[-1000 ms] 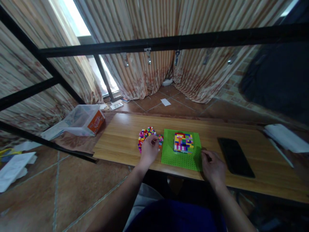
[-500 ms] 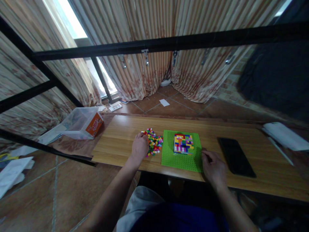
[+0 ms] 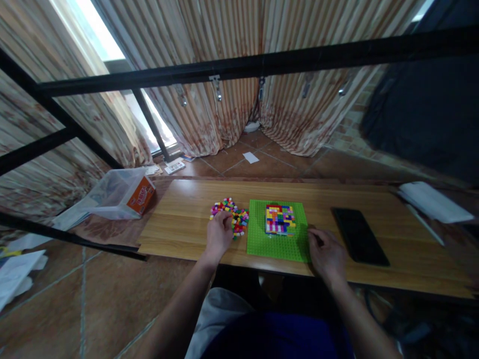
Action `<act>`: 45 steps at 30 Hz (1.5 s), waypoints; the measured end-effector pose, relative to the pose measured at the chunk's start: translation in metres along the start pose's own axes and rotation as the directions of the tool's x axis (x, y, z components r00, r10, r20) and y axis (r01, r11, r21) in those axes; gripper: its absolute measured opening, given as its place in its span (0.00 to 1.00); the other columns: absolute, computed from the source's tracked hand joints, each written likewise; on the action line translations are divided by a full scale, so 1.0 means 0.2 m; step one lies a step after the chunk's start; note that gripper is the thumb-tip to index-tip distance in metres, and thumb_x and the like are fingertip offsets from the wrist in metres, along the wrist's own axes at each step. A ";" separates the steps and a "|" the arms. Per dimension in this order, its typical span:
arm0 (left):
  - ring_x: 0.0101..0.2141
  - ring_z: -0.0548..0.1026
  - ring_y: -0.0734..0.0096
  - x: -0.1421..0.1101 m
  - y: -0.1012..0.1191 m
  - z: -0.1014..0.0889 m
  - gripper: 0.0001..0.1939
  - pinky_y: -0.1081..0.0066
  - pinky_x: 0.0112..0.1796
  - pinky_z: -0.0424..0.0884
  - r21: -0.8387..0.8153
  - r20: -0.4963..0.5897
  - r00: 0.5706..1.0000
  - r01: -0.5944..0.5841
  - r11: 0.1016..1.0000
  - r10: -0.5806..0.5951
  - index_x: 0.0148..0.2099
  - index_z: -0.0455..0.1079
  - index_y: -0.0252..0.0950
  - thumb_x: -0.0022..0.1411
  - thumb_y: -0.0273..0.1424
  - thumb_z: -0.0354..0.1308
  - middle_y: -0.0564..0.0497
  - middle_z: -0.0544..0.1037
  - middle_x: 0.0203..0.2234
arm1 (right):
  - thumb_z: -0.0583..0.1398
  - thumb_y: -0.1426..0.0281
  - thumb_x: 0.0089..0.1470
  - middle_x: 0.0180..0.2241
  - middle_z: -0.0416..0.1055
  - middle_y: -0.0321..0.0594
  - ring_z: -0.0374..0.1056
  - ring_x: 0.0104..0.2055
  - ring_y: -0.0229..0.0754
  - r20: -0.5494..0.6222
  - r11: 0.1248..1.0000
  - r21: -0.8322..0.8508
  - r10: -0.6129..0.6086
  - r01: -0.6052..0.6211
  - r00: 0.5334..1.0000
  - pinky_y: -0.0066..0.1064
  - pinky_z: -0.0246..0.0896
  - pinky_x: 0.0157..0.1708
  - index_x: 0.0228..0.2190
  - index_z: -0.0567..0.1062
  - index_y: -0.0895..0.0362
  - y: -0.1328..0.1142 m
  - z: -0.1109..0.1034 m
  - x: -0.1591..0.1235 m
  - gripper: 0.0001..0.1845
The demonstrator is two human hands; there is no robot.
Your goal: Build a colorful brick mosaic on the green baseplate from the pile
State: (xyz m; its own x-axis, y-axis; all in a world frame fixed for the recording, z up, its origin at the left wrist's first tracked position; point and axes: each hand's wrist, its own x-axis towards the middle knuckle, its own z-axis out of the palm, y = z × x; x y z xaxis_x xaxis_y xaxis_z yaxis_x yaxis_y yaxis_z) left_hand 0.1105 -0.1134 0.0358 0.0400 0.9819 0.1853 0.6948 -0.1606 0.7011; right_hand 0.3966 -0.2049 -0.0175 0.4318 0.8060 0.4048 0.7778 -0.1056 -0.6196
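My left hand (image 3: 220,233) is over the near side of a pile of small coloured building bricks (image 3: 240,218), its fingers drawn together. Whatever may be between the fingertips is too small to make out. To the right of the pile lies a green studded baseplate (image 3: 258,244). A block of multicoloured bricks (image 3: 280,220) stands on it, toward the far side. My right hand (image 3: 328,253) rests at the baseplate's right edge, with curled fingers closed against that edge.
A black phone (image 3: 359,236) lies on the wooden table (image 3: 187,214) to the right, with a white packet (image 3: 434,202) and a thin pale stick beyond it. Left of the table stands a clear plastic bin (image 3: 119,194). A black metal bar (image 3: 239,67) crosses above the far side.
My left hand went from the pile's right part to its left edge, then back right over its near side. My right hand has stayed at the baseplate's edge. The view has shifted slightly.
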 end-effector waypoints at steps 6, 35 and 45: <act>0.34 0.77 0.66 0.00 0.00 0.01 0.10 0.71 0.36 0.67 0.076 0.027 1.000 0.006 0.997 -0.008 0.41 0.76 0.36 0.63 0.26 0.53 0.46 0.81 0.35 | 0.51 0.56 0.59 0.37 0.76 0.47 0.72 0.37 0.48 0.005 1.000 0.003 0.025 -0.025 1.000 0.37 0.65 0.37 0.34 0.78 0.57 0.00 0.00 0.00 0.21; 0.27 0.73 0.74 -0.11 0.25 0.32 0.06 0.74 0.32 0.68 -0.533 0.160 0.982 0.174 0.828 -0.103 0.34 0.77 0.35 0.55 0.28 0.59 0.52 0.79 0.27 | 0.52 0.58 0.59 0.36 0.77 0.48 0.72 0.38 0.48 -0.004 0.996 0.089 0.020 -0.019 1.000 0.38 0.66 0.39 0.34 0.78 0.57 -0.03 -0.01 0.01 0.20; 0.30 0.77 0.71 -0.08 0.26 0.31 0.08 0.73 0.33 0.70 -0.436 0.200 0.979 0.130 0.891 -0.045 0.35 0.76 0.35 0.56 0.23 0.57 0.50 0.81 0.30 | 0.52 0.59 0.60 0.36 0.76 0.48 0.72 0.38 0.48 -0.001 0.997 0.073 0.013 -0.013 1.000 0.39 0.65 0.40 0.34 0.78 0.57 -0.04 -0.01 0.01 0.19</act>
State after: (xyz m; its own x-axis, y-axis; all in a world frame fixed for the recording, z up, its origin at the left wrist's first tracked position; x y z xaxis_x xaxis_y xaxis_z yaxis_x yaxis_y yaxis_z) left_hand 0.1903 -0.1316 0.0267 0.1514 0.9884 0.0123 0.3112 -0.0595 0.9485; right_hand 0.3919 -0.2036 -0.0112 0.4423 0.8042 0.3971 0.7367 -0.0731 -0.6723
